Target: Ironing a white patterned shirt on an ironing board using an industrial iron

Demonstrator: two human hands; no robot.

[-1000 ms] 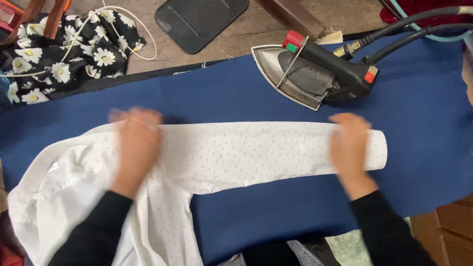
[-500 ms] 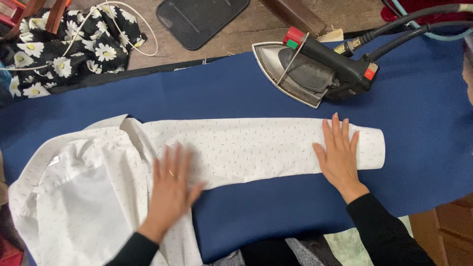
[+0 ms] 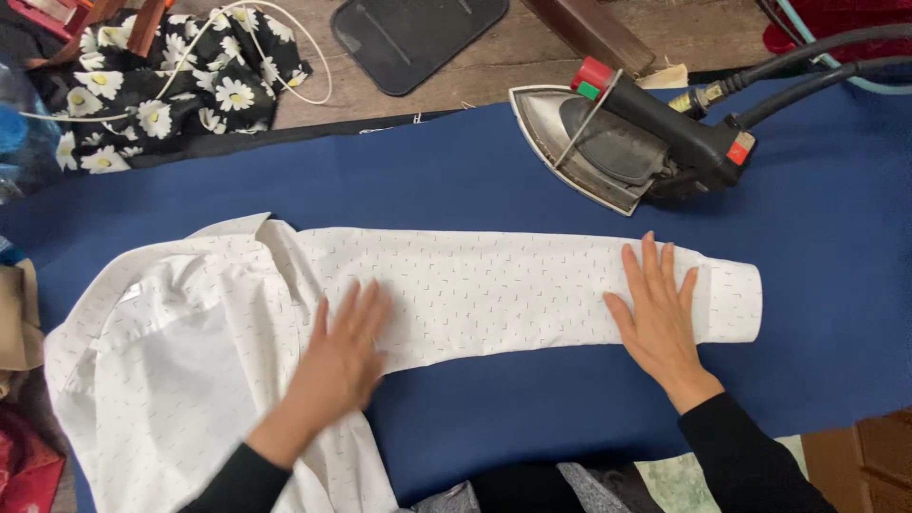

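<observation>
A white shirt with tiny dark marks lies on a bench that has a dark blue cover. One sleeve is stretched out flat, and its long way runs from side to side, from the shirt's body on the left to the cuff on the right. The body of the shirt is bunched up at the left end, with the collar at the top. The left hand lies where the sleeve meets the body, so it is the nearer hand to the shoulder end. It looks a bit blurry. Its grip is flat and loose, fingers spread, and it presses on the cloth but does not pinch or hold anything. The right hand lies near the other end of the sleeve, just beside the cuff, so it is the nearer hand to the cuff. Its grip is also flat, with fingers pointing away from the person, palm down on the cloth, grasping nothing. Both hands rest on the same sleeve, well apart, with a long bare stretch of sleeve between them. An iron with a black handle lies tipped on its side on the bench, past the sleeve and nearer to the right hand than to the left. No hand touches it. A black cloth with white flowers lies beyond the far left edge of the bench.
</observation>
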